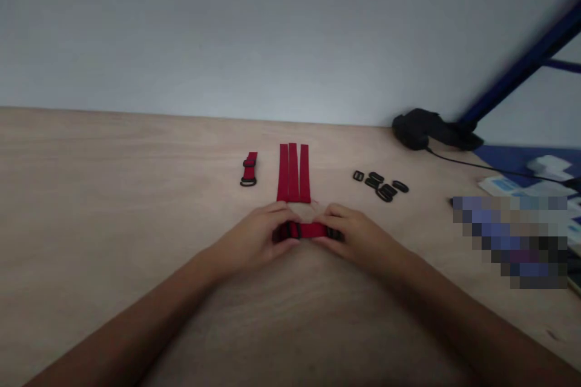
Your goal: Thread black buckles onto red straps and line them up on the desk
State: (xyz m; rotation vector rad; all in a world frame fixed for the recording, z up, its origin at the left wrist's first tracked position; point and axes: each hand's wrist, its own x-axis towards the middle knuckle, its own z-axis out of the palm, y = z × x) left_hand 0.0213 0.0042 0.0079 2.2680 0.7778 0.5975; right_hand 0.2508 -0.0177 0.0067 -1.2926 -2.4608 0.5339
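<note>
My left hand (258, 236) and my right hand (358, 234) meet at the middle of the wooden table (113, 205), both pinched on one short red strap (311, 230) held crosswise between them. Black fittings show at each end of it, partly hidden by my fingers. Just beyond my hands lie three long red straps (293, 172) side by side, pointing away from me. A finished short red strap with black rings (249, 169) lies to their left.
Several loose black rings and sliders (384, 185) lie to the right of the long straps. A black device with a cable (422, 128) sits at the far right by the wall. A blue bar (521, 66) and papers (521, 184) stand further right.
</note>
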